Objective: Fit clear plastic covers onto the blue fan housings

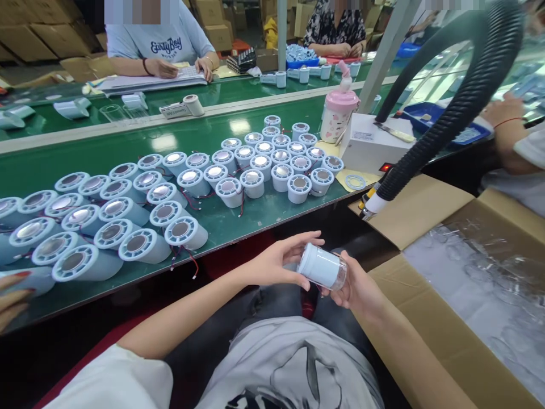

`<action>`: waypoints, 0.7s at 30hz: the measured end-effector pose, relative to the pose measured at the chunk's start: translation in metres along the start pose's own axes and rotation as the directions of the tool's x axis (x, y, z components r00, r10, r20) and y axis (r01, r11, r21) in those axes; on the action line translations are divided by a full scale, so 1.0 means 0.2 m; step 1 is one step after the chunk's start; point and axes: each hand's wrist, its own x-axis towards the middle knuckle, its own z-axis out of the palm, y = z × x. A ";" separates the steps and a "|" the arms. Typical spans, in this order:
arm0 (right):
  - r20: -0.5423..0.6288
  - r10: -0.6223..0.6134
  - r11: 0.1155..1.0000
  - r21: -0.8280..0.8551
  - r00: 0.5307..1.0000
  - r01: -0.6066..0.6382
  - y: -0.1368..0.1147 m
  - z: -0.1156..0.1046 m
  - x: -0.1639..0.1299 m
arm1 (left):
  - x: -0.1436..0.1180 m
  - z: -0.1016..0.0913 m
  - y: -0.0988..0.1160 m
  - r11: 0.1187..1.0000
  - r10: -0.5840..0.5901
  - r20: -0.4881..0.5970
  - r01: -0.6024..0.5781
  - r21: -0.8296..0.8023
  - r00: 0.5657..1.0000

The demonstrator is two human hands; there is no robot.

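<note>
Hands meet over the lap, left hand pinching the pale-blue end and right hand cupping the clear end of a small cylinder lying tilted between them, equally near both.

Factory assembly line. Long green counter crowded with rows of identical pale-blue cylinder parts, red wires trailing. Co-workers seated along the far side, stacked cardboard boxes behind, black extraction hose, open carton of clear covers.
</note>
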 end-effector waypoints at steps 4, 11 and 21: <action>-0.107 -0.110 0.985 0.120 0.988 0.123 0.00 -0.12 0.12 | 0.24 -0.04 -0.11 0.994 -0.056 0.026 0.058 -0.096 0.998; -0.278 -0.245 0.918 0.241 0.929 0.314 -0.07 -0.34 0.27 | 0.67 -0.06 -0.15 0.995 -0.071 0.160 0.082 -0.065 0.985; -0.222 -0.265 0.915 0.251 0.938 0.318 -0.14 -0.35 0.34 | 0.69 -0.10 -0.06 0.996 -0.077 0.200 0.083 -0.021 0.977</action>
